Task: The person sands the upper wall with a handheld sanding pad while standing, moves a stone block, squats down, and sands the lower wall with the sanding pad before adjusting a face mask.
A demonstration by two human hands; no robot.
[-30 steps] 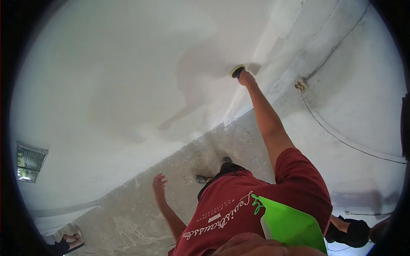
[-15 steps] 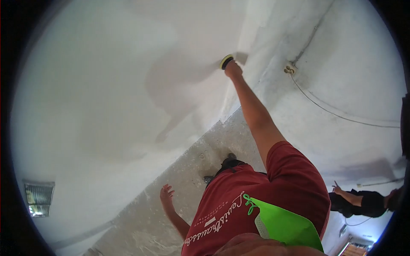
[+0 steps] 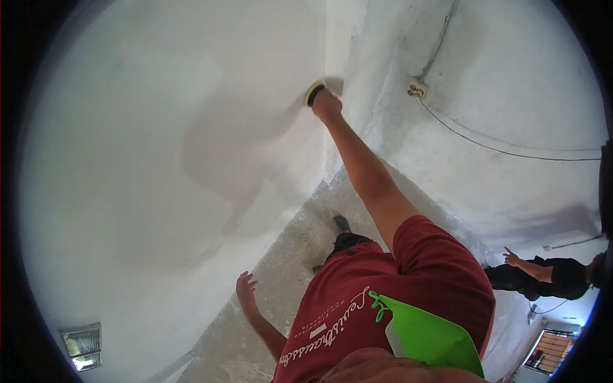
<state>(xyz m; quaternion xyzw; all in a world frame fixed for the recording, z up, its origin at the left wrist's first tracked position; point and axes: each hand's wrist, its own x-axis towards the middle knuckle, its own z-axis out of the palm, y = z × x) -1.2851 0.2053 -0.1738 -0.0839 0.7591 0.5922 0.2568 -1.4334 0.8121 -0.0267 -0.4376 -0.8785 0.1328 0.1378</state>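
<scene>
My right hand (image 3: 327,104) is closed round the back of a round sanding pad (image 3: 313,94), black with a yellow rim. The pad is against the white wall (image 3: 255,83), close to the corner, and its shadow falls just beside it. My right arm is stretched far out in front of me. Low on the left, my left hand (image 3: 246,285) hangs with loosely spread fingers and nothing in it. It is nearest to the wall's lower part, apart from it as far as I can tell.
A socket box (image 3: 417,88) with a cable (image 3: 485,143) is on the adjoining wall. Bare grey floor (image 3: 274,255) lies below. Another person (image 3: 549,277) in black stands at the right. A barred window (image 3: 552,351) and a glass-block vent (image 3: 83,348) also show.
My right hand and the sanding pad have shifted slightly left in view, along with the walls and socket as my head turned. My left hand stays low with its fingers apart.
</scene>
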